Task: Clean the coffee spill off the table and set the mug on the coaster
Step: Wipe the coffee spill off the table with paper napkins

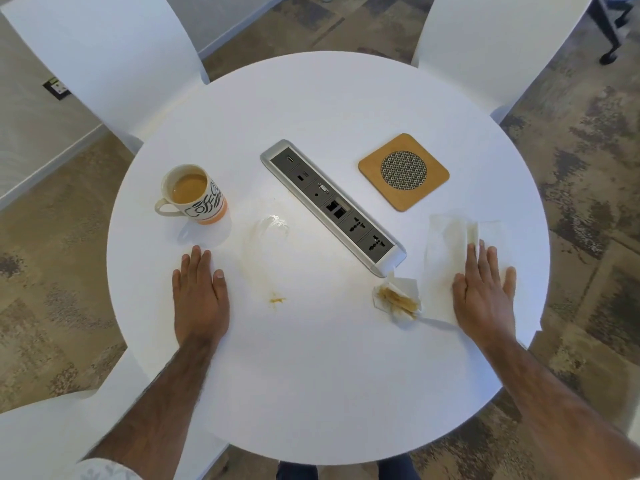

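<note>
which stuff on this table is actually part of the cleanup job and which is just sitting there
Job: mug, coaster, coffee smear, coffee drop, flat tissue under right hand, stained crumpled tissue.
Lying about: socket strip, white chairs.

1. Socket strip (pixel 332 206): silver frame, grey face, sits diagonally, data ports at the far end and two power sockets at the near end.
2. Three white chairs: far left (pixel 104 57), far right (pixel 485 46), near left (pixel 52 438).
3. Carpet (pixel 588 168) is a blotchy beige and grey.
4. Wall outlet (pixel 57 89) low on the left.
5. Black chair base (pixel 609 29) pokes in at the top right corner.
</note>
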A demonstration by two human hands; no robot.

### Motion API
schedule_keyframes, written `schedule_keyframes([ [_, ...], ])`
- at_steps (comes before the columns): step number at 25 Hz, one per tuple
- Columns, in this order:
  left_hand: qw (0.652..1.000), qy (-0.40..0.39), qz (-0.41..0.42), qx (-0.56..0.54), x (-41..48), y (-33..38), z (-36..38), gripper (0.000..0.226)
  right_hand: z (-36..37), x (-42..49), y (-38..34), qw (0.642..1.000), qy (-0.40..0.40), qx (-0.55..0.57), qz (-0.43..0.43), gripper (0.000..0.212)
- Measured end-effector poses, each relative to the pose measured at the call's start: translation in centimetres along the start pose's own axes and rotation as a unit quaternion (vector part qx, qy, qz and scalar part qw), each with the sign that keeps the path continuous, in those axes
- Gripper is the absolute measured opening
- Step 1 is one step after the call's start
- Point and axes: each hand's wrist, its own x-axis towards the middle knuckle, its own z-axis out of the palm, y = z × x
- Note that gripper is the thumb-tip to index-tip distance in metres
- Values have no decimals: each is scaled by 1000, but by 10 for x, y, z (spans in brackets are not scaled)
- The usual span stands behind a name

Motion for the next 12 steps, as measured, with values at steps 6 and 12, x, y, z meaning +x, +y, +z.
schedule_keyframes([
  [6, 1000, 0, 9, -7, 1, -4, 3, 58, -60, -5, -14, 990, 101, 94, 2, 65],
  [12, 979, 45, 69, -187, -15, 25, -20, 52, -120, -53, -134, 949, 87, 239, -185, 57],
])
